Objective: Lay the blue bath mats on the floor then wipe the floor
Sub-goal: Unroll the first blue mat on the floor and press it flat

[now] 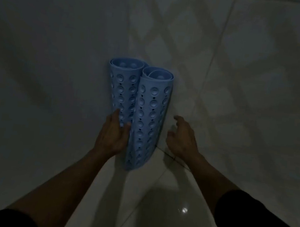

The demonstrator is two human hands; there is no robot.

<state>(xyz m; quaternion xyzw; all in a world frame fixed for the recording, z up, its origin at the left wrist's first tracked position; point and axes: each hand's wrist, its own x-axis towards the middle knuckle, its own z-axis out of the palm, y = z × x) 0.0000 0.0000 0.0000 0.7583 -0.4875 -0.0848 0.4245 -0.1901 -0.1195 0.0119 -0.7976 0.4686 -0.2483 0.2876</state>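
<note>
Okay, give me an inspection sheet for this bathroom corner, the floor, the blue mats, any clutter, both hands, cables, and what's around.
Surface: glossy pale tiled floor, dim, with one bright light reflection; no mat laid flat on it.
Job's things: two rolled blue bath mats, left roll and right roll, stand upright side by side in the corner, suction cups facing outward. No wiping cloth or mop seen.
Clutter: nothing seen.
Grippers: left hand grips the lower part of the left roll; right hand is open, fingers spread, beside the right roll and not touching it.
Cables: nothing seen.
Surroundings: tiled walls meet behind the rolls; faint diamond pattern on the right wall; lighting poor.
</note>
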